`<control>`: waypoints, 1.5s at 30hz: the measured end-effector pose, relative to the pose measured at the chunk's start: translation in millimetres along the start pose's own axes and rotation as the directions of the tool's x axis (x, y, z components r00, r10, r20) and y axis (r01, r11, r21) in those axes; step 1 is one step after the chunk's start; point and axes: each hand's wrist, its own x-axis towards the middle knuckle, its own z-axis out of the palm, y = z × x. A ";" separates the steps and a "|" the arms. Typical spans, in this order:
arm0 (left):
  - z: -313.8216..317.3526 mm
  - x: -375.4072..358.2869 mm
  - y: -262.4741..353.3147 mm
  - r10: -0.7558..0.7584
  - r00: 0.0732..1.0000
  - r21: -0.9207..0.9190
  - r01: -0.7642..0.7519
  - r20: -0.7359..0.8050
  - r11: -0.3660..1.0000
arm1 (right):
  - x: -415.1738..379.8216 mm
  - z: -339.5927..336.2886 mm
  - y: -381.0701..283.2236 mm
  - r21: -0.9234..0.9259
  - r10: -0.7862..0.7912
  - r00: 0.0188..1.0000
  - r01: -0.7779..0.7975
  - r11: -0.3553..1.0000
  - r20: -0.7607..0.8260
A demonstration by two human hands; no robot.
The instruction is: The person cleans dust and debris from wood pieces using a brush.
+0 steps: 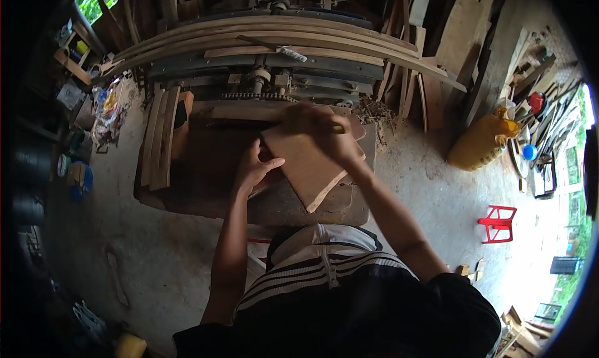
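A flat wooden board [306, 161] with a rough curved lower edge lies at an angle on the dark wooden workbench [206, 189] in front of me. My left hand [254, 171] is at the board's left edge, its thumb stretched toward the board and its fingers apart. Over the upper right of the board is my right hand [337, 138], smeared by motion. A brown blur lies around its fingers, and I cannot make out whether it holds something.
Narrow wooden strips [160, 140] lie at the bench's left end. Behind it, long planks [268, 30] rest across a machine with a chain [259, 96]. To the right are a yellow sack [480, 143], a red stool [498, 224] and leaning boards [462, 30].
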 end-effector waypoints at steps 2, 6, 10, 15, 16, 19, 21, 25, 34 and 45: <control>-4.2 -1.6 4.9 0.010 1.000 -0.008 -0.010 -0.010 1.000 | -0.3 -31.8 14.5 -0.074 0.038 0.987 -0.050 0.996 -0.153; -7.9 -2.8 18.1 0.004 0.999 -0.045 -0.002 0.053 0.999 | -17.6 -38.1 0.3 -0.388 0.262 0.965 -0.236 0.891 0.016; -10.1 5.0 7.9 0.050 0.983 -0.195 -0.014 0.179 0.981 | -53.9 -4.7 -42.1 -0.129 0.009 0.973 0.022 0.991 0.232; -5.2 -0.2 11.7 -0.050 0.990 -0.209 0.078 0.134 0.975 | -79.7 -19.9 38.0 0.301 0.296 0.955 -0.276 0.913 -0.019; -5.3 2.2 9.6 -0.056 0.992 -0.141 0.072 0.113 0.987 | -59.9 -53.6 15.6 -0.203 0.052 0.995 -0.068 0.977 -0.081; -7.8 -2.2 16.5 -0.104 0.990 -0.061 0.110 0.090 0.992 | -49.2 -87.0 -12.9 -0.240 0.088 0.980 -0.129 0.962 -0.176; -9.0 -3.0 27.0 -0.136 0.985 -0.050 0.141 0.102 0.989 | -69.0 -91.2 -21.3 -0.300 0.226 0.964 -0.177 0.938 0.139; -9.7 -2.6 16.4 -0.162 0.978 -0.093 0.175 0.130 0.980 | -107.9 -51.9 -50.5 0.015 0.048 0.960 -0.054 0.998 0.274; -10.8 11.5 -5.1 -0.140 0.968 -0.098 0.163 0.208 0.982 | -90.7 -103.5 -31.0 -0.162 0.067 0.984 -0.094 0.982 -0.167; -13.9 5.1 19.5 -0.201 0.963 -0.003 0.205 0.179 0.979 | -128.3 -109.0 -7.0 -0.089 0.190 0.974 -0.180 0.980 0.120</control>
